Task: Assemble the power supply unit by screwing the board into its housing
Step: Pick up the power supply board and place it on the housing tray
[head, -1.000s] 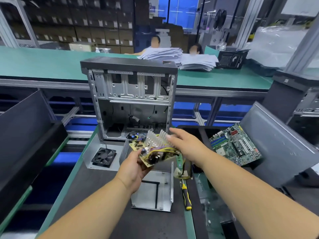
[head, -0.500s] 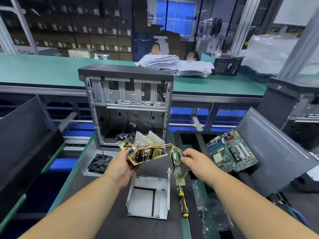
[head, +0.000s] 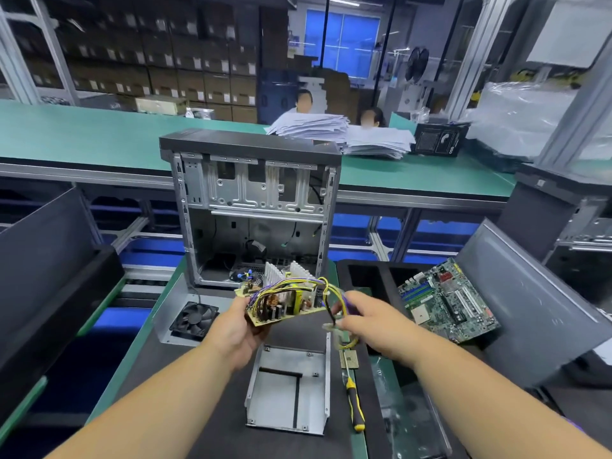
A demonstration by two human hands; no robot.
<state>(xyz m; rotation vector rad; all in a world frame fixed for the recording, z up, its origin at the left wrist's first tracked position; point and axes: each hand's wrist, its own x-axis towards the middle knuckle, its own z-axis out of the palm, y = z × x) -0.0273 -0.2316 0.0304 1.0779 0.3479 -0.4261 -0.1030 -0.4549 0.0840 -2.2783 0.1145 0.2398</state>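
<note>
Holding the board (head: pixel 284 301) in the air, the left hand (head: pixel 236 329) grips its near edge while the right hand (head: pixel 367 321) pinches its trailing wires (head: pixel 331 293). The task has barely begun, I judge — the housing (head: pixel 291 389) lies open on the table (head: pixel 198 425) beneath, holding nothing, no screws in sight. A screwdriver (head: pixel 354 402) lies just beside it — untouched.

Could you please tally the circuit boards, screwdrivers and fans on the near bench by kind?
Circuit boards: 2, the power board held in the left hand and the green motherboard.
Screwdrivers: 1.
Fans: 1.
Total: 4.
</note>
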